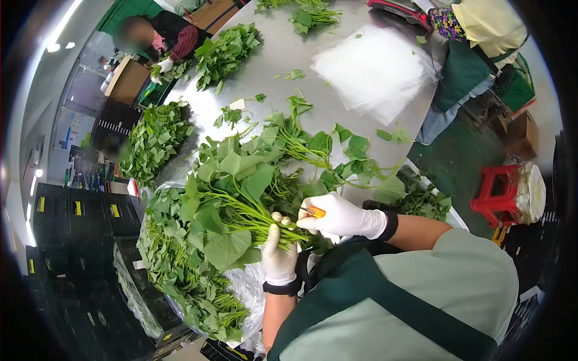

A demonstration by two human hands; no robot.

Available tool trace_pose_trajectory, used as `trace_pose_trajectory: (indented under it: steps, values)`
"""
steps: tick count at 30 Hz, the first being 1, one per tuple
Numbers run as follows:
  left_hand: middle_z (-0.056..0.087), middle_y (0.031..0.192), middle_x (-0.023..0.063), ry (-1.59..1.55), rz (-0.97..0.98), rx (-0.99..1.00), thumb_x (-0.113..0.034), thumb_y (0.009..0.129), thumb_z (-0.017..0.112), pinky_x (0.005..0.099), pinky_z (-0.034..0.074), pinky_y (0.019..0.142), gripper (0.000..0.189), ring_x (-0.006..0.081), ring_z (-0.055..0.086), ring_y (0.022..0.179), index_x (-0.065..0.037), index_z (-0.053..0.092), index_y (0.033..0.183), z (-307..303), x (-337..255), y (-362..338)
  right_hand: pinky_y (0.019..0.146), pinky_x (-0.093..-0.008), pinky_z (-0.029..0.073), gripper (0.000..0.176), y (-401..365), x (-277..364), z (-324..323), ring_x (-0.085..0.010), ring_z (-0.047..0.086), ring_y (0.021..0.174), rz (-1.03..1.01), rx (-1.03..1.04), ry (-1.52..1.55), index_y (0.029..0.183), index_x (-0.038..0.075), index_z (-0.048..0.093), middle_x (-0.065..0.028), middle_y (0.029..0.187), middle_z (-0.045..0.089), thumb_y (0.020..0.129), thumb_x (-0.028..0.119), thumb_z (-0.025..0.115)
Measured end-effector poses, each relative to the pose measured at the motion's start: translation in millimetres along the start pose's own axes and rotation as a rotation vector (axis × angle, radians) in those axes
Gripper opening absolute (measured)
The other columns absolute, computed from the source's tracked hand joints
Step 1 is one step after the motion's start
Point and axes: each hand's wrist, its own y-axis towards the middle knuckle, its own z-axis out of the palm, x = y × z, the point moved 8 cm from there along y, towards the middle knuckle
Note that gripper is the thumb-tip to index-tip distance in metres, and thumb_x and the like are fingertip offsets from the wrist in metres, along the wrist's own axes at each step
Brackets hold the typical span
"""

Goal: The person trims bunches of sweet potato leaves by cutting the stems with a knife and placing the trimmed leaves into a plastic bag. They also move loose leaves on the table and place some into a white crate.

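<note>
My left hand (280,256), in a white glove, is closed around the stems of a bunch of leafy greens (232,207) that look like sweet potato leaves. The leaves fan out away from me over the table edge. Close beside the stem ends, my gloved right hand (343,216) is closed on a small orange-handled knife (315,212). Its blade is short and mostly hard to make out. Loose leafy stems (319,147) lie on the metal table (271,72) just beyond my hands.
Piled greens (186,271) line the table's left side, over clear plastic (247,295). Clear plastic bags (376,72) lie stacked at the far right. One person (174,39) works at the back left, another (475,54) at the back right. A red stool (497,195) stands right.
</note>
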Motion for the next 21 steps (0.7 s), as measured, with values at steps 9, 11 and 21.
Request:
trace_pose_trajectory:
  steps: [9, 11, 21]
  values:
    - [0.052, 0.101, 0.0033, 0.004, 0.022, 0.162, -0.007, 0.091, 0.056, 0.0334, 0.042, 0.085, 0.037, 0.0155, 0.050, 0.091, -0.008, 0.044, 0.126, -8.6, -5.9, -0.8, 0.062, -0.0368, 0.051, 0.026, 28.6, -73.7, -58.5, -0.0254, 0.065, 0.065, 0.047, -0.194, -0.667, 0.095, 0.003, 0.061, -0.0105, 0.072, 0.064, 0.082, 0.026, 0.065]
    - [0.052, 0.101, 0.0030, 0.023, 0.017, 0.179, -0.007, 0.091, 0.057, 0.0331, 0.042, 0.085, 0.038, 0.0157, 0.050, 0.090, -0.008, 0.043, 0.126, -9.6, -7.1, 0.6, 0.072, -0.0420, 0.050, 0.033, 26.9, -84.2, -63.3, -0.0306, 0.063, 0.079, 0.089, -0.177, -0.807, 0.101, 0.003, 0.060, -0.0126, 0.085, 0.064, 0.079, 0.026, 0.066]
    - [0.053, 0.125, 0.0144, 1.182, 0.345, 0.199, -0.007, 0.086, 0.065, 0.0360, 0.039, 0.099, 0.057, 0.0218, 0.051, 0.111, -0.004, 0.039, 0.136, -12.4, -12.5, 18.9, 0.095, -0.0361, 0.043, 0.047, 32.3, 1.8, 12.1, -0.0324, 0.054, 0.106, -0.295, 0.108, -0.488, 0.113, -0.001, 0.051, -0.0191, 0.114, 0.056, 0.080, 0.028, 0.066]
